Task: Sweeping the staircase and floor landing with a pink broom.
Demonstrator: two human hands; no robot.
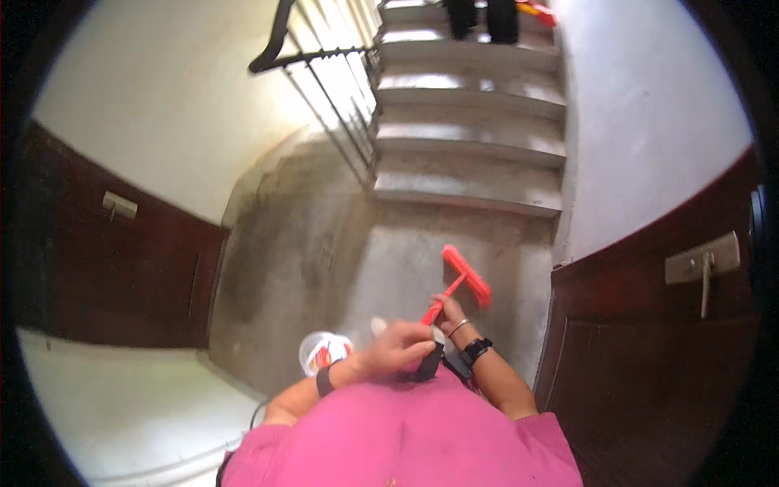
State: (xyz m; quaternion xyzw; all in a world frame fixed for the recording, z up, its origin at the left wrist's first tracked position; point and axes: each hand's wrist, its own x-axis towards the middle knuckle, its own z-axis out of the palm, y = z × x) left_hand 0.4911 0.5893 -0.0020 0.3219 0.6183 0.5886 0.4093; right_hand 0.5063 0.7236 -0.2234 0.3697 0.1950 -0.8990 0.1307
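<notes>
A red broom slants from my body toward the floor ahead, its bristle head at or just above the concrete landing. My right hand grips the red handle lower down, nearer the head. Higher up, close to my waist, my left hand is closed around the upper part of the handle. The rest of the handle is hidden by my hands and body. Just left of my left forearm stands a white plastic bucket with red and white contents that I cannot make out.
Concrete stairs rise ahead, with a dark metal railing on their left. Another person's dark-clothed legs show on the upper steps, beside a red and yellow object. Brown doors stand left and right.
</notes>
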